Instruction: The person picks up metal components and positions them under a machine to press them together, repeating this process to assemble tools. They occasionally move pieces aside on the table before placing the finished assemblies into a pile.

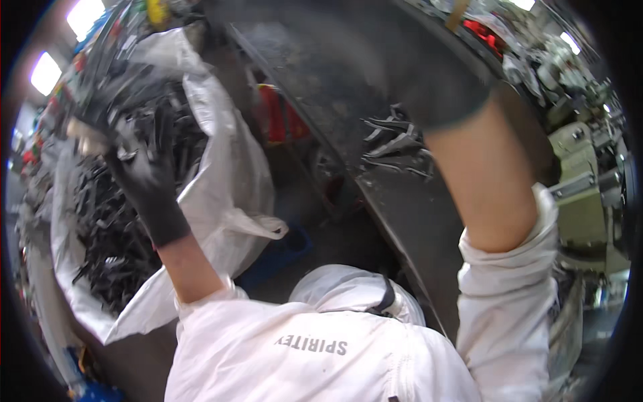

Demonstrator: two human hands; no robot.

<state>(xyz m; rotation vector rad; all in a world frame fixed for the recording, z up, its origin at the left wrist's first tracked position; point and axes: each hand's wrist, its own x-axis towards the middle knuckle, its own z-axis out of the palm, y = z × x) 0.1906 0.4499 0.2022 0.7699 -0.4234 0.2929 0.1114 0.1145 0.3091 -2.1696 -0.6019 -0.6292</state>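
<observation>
My left hand (144, 177), in a black glove, reaches into a large white plastic bag (228, 181) filled with several thin black parts (107, 254). Its fingers close around a bunch of those parts near the top of the pile. My right hand (439, 80), also in a black glove, is raised over a dark metal worktop (402, 208) and is blurred, so its fingers cannot be read. A small heap of the same black parts (395, 144) lies on the worktop just left of my right forearm. White jacket sleeves cover both my arms.
A pale green machine (583, 174) stands to the right of the worktop. A red object (278, 117) and a blue crate (281, 254) sit low between bag and worktop. Cluttered shelves run along the far left and top right.
</observation>
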